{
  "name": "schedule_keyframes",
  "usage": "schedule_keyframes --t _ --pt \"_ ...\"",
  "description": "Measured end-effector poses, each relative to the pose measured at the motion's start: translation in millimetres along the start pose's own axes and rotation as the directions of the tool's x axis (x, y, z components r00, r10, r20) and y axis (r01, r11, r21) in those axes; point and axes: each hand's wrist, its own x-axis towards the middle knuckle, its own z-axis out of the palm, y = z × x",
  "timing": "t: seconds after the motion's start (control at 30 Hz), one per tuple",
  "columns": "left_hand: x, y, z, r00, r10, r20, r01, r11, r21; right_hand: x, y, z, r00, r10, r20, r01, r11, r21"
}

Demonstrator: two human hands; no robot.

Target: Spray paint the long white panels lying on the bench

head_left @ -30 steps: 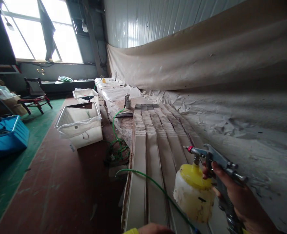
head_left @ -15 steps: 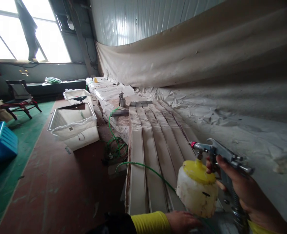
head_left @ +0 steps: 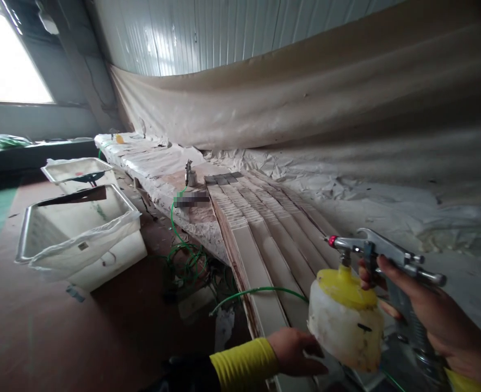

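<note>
My right hand [head_left: 432, 321] grips the handle of a metal spray gun [head_left: 379, 256] with a finger on its trigger. A white paint cup with a yellow lid [head_left: 344, 321] hangs under the gun. My left hand [head_left: 295, 351], in a yellow sleeve, reaches toward the bottom of the cup, its fingers spread just left of it; whether it touches the cup I cannot tell. A green hose [head_left: 257, 292] runs from the gun down to the floor. Below the gun, long cream boards [head_left: 265, 239] lie side by side on the bench.
A stained drop cloth [head_left: 306, 109] hangs behind the paper-covered bench [head_left: 150, 163]. A second spray gun [head_left: 190, 174] stands further along the bench. Two white lined tubs [head_left: 81, 234] sit on the brown floor at left. Green hose lies coiled [head_left: 187, 261] by the bench.
The view has swung right, so the tubs and window slid left. My left hand has come forward from the bottom edge up to the cup. The spray gun stays held at the right.
</note>
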Motion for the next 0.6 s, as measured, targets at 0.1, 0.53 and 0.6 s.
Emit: schedule_keyframes --t 0.1,0.53,0.6 --pt "-32.5 -15.2 -35.1 0.977 -0.138 -0.164 0.147 0.988 0.047 -20.9 -18.2 44.3 0.991 0.134 -0.009 -0.131 0.98 0.15" --pt "-130.3 -45.1 -133.1 0.975 0.135 -0.177 -0.222 0.629 -0.745 -63.3 -77.8 184.4 0.996 -0.016 0.093 -0.01 0.961 0.277" --pt "-144.3 -48.7 -137.3 0.975 0.129 -0.183 -0.218 0.738 -0.639 -61.6 -85.0 197.0 0.99 -0.093 0.106 0.064 0.967 0.248"
